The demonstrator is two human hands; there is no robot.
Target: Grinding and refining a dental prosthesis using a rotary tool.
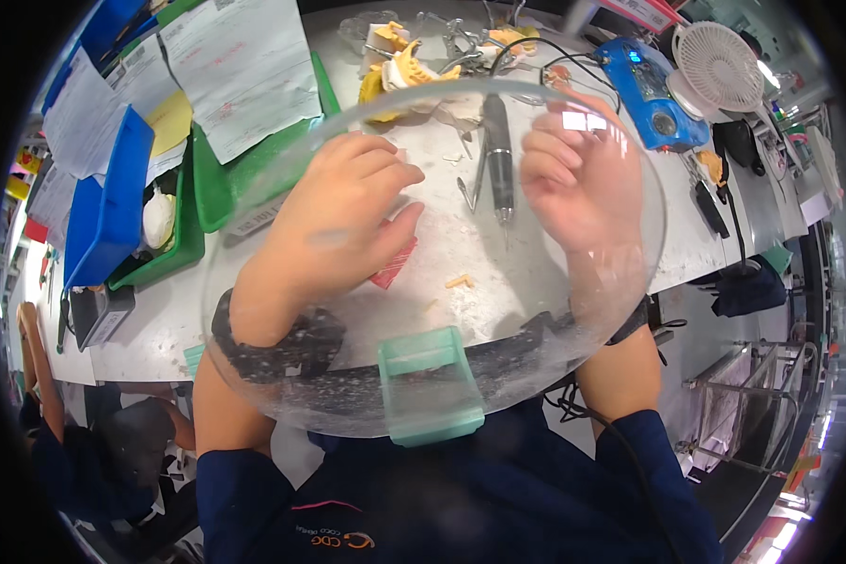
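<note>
Through a clear curved shield (526, 310), I see both hands over the white worktop. My left hand (338, 202) has loosely bent fingers with the thumb apart, and nothing shows in it. By its thumb lies a red patterned slip (395, 265). My right hand (578, 188) is raised with its fingers curled in; glare covers part of them, and anything inside is hidden. A dark pen-shaped rotary handpiece (501, 164) lies between the hands, beside a thin metal instrument (470, 193). A small tan piece (460, 281) rests nearer to me.
Yellow and white dental casts (404, 75) and metal articulators (465, 42) stand at the back. Behind my right hand are a blue control box (639, 85) and a white fan (719, 66). Green (216, 188) and blue trays (108, 207) with papers fill the left. Another person (47, 376) sits far left.
</note>
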